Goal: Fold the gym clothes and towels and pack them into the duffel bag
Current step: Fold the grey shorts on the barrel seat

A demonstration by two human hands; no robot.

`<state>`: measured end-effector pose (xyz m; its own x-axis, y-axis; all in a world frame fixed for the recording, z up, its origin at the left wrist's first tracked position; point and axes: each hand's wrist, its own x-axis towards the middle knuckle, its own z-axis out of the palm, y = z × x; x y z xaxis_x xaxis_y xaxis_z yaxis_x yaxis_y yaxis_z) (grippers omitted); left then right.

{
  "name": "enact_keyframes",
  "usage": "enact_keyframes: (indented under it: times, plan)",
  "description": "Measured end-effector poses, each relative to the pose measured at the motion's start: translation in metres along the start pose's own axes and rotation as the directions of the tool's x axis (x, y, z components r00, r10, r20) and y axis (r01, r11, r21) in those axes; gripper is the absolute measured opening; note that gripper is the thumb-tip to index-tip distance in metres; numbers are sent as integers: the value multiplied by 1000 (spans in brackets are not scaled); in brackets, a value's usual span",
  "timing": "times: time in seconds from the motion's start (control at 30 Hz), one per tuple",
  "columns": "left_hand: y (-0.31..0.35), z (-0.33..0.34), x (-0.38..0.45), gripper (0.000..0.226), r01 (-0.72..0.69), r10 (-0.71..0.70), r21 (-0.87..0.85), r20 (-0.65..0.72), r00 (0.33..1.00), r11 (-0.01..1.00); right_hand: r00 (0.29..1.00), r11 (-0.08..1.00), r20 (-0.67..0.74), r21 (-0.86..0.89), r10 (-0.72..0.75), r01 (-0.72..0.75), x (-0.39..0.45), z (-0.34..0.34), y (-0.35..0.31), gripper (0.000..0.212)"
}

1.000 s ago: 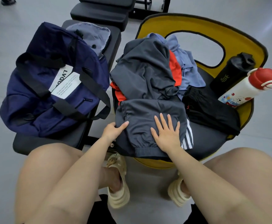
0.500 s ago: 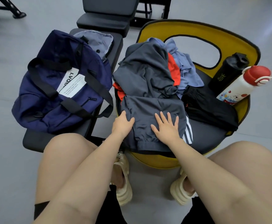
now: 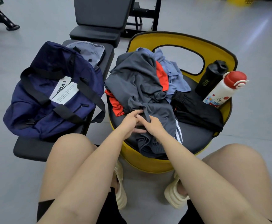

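While both hands meet at the near middle of the chair seat (image 3: 196, 136), the left hand (image 3: 129, 122) and right hand (image 3: 154, 126) pinch a fold of the grey shorts (image 3: 162, 115), fingers curled into cloth. The shorts lie under the fingers, long axis roughly across the seat. The bag (image 3: 40, 101) sits well left, nearer the left hand.
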<state>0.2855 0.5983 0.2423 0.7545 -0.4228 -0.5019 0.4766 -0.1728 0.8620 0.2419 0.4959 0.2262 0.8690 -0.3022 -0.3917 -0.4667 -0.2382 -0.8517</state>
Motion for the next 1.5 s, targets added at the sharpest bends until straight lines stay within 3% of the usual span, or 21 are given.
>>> enact_keyframes:
  times: [0.07, 0.17, 0.23, 0.3, 0.43, 0.57, 0.67, 0.77, 0.83, 0.9, 0.97, 1.1, 1.2, 1.3, 1.37, 1.5]
  plan:
    - [-3, 2, 5, 47, -49, 48, 103, 9, 999, 994, 1000, 996, -19, 88, -19, 20, 1, -10, 5, 25]
    - [-6, 5, 16, 39, -179, 215, 378, -55, 975, 908, 998, 992, -64, 128, 20, -12, 7, -23, 13, 26]
    - [-7, 9, 23, 37, -243, 293, 414, -61, 954, 877, 996, 993, -79, 117, 40, -30, 10, -33, 15, 26]
    - [-9, 17, 29, 37, -281, 332, 465, -29, 943, 839, 992, 993, -105, 105, 66, -55, 12, -45, 18, 24]
    - [-18, 34, 45, 52, -405, 443, 646, 113, 889, 647, 987, 997, -144, 43, 77, -71, 19, -69, 27, 19]
    - [-31, 50, 50, 61, -380, 314, 754, 240, 918, 535, 982, 989, -174, -111, 74, -94, 24, -85, 44, 30]
    - [-45, 56, 55, 63, -316, 187, 885, 265, 946, 343, 975, 979, -207, -162, 86, -121, 25, -94, 56, 36]
    - [-55, 58, 58, 64, -288, 144, 944, 267, 953, 163, 963, 965, -252, -214, 96, -152, 19, -97, 60, 42]
    - [-58, 59, 57, 64, -280, 159, 958, 269, 950, 54, 947, 925, -318, -373, -47, -80, 13, -95, 58, 39]
    - [-57, 60, 56, 62, -293, 215, 955, 295, 931, -40, 900, 836, -296, -536, -319, 120, 8, -89, 53, 33]
    - [-55, 60, 54, 58, -356, 235, 931, 364, 902, -74, 885, 741, -146, -616, -443, 269, 4, -78, 47, 32]
    - [-55, 53, 59, 57, -407, 160, 907, 421, 893, -110, 939, 579, 96, -766, -329, 281, -6, -62, 63, 55]
    - [-57, 46, 67, 52, -389, 192, 919, 394, 899, -63, 968, 530, 122, -818, -219, 223, -9, -62, 90, 63]
    - [-60, 43, 71, 53, -369, 204, 927, 374, 905, -64, 964, 495, 112, -841, -240, 221, -11, -61, 106, 72]
    - [-62, 43, 72, 53, -366, 211, 928, 371, 904, -65, 960, 512, 113, -826, -257, 235, -13, -62, 113, 83]
    - [-62, 44, 72, 53, -362, 223, 931, 364, 904, -52, 960, 577, 148, -774, -239, 263, -19, -67, 121, 84]
